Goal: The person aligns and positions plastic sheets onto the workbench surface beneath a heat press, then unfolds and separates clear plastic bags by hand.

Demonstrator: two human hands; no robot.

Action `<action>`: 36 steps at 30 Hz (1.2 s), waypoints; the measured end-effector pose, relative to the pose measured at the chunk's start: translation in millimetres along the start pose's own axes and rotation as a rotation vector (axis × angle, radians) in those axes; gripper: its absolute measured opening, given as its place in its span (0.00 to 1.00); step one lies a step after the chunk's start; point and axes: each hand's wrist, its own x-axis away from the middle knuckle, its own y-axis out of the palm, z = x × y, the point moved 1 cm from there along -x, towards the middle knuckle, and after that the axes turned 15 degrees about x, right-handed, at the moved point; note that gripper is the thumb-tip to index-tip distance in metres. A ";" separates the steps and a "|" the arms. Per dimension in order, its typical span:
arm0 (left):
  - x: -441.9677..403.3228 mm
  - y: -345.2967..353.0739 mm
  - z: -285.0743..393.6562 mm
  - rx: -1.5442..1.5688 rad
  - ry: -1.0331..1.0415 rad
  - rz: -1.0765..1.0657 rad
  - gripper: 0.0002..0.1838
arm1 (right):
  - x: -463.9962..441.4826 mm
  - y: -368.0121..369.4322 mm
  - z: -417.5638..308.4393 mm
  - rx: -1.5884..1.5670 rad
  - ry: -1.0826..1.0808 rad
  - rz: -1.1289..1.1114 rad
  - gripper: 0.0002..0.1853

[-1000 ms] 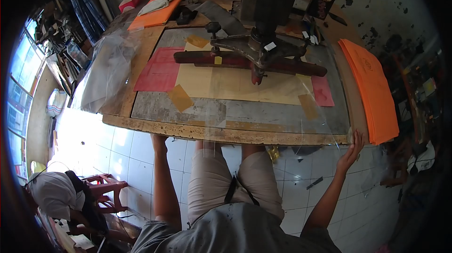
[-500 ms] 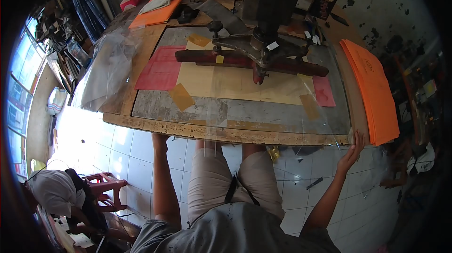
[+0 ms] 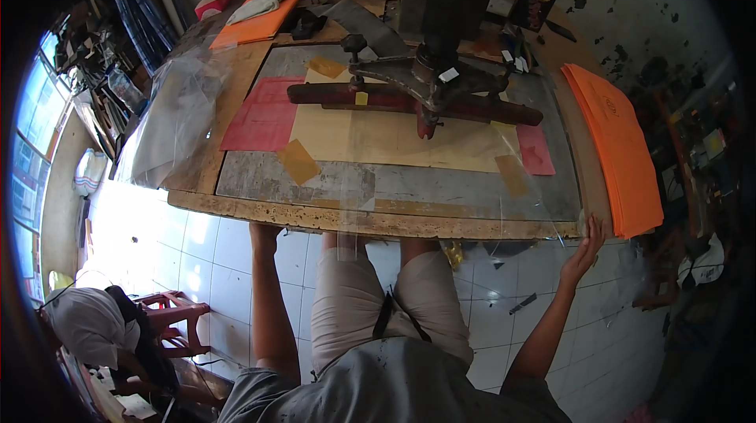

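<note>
My left hand [image 3: 266, 235] reaches beneath the front edge of the wooden-framed work table [image 3: 315, 222]; its fingers are hidden there. At the table's front right corner, my right hand [image 3: 583, 252] rests against the edge with its fingers stretched out, holding nothing. A clear plastic sheet [image 3: 350, 194] hangs over the front edge between my hands. Behind it, pale yellow paper [image 3: 378, 138] lies on the grey metal plate [image 3: 260, 183], with a pink sheet [image 3: 260, 114] at its left. A dark metal press arm [image 3: 425, 88] with a long bar stands over the paper.
A stack of folded orange material [image 3: 618, 151] lies along the right side, close to my right hand. Crumpled clear plastic [image 3: 173, 120] drapes over the left side. On the floor at lower left, a person [image 3: 94, 328] bends beside a red stool [image 3: 175, 320].
The whole view has shifted slightly, so the table appears a little further left. Both hands stay at the same places on the table edge.
</note>
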 end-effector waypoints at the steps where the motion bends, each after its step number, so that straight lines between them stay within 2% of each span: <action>1: -1.4 -2.5 -3.8 -0.054 0.030 -0.030 0.26 | 0.3 -0.3 0.8 0.002 -0.003 0.000 0.30; 3: -0.4 -0.8 -4.4 -0.161 0.093 -0.087 0.25 | -0.7 -1.2 0.6 0.004 -0.010 0.000 0.31; 5: 3.1 -0.8 -2.5 -0.021 0.006 -0.066 0.25 | -2.2 -3.5 -0.7 -0.005 -0.018 -0.005 0.31; 7: 20.6 12.7 14.1 0.100 -0.067 0.029 0.22 | -1.8 -7.9 -1.7 -0.029 -0.003 -0.031 0.32; 9: 46.3 38.8 35.0 0.206 -0.116 0.197 0.15 | -3.6 -12.5 -2.1 -0.072 0.030 -0.069 0.32; 12: 58.1 5.2 44.5 -0.139 0.074 0.236 0.25 | -14.3 -33.2 -23.2 -0.189 0.152 -0.098 0.34; 13: 75.1 18.8 61.8 -0.147 0.274 0.403 0.26 | -21.3 -41.3 -33.6 -0.155 0.095 -0.103 0.33; 15: 95.1 30.8 89.9 -0.154 0.537 0.394 0.21 | -42.1 -54.3 -60.0 -0.083 -0.010 -0.113 0.31; 18: 126.5 149.6 144.0 -0.363 0.759 0.023 0.15 | -77.9 -52.0 -141.1 -0.201 -0.146 -0.343 0.27; 20: 115.1 208.0 160.8 -0.728 0.751 -0.312 0.07 | -96.4 -31.2 -186.5 -0.166 -0.258 -0.448 0.27; 22: 100.4 251.8 163.0 -0.960 0.753 -0.600 0.13 | -107.4 -0.7 -210.7 -0.099 -0.376 -0.475 0.27; 23: 85.8 261.3 151.0 -1.027 0.763 -0.661 0.18 | -112.2 13.5 -218.6 -0.050 -0.424 -0.467 0.27; 25: 65.7 274.1 134.1 -1.012 0.763 -0.738 0.20 | -114.8 29.2 -222.9 0.011 -0.477 -0.476 0.26; 27: 63.4 278.6 129.7 -1.063 0.773 -0.728 0.21 | -116.1 37.7 -220.9 0.038 -0.487 -0.527 0.25; 30: 64.9 281.0 126.4 -1.081 0.786 -0.715 0.22 | -113.5 40.9 -217.9 0.012 -0.516 -0.445 0.24; 36: 65.8 279.4 122.0 -1.049 0.787 -0.699 0.22 | -116.6 41.5 -215.0 -0.026 -0.519 -0.472 0.24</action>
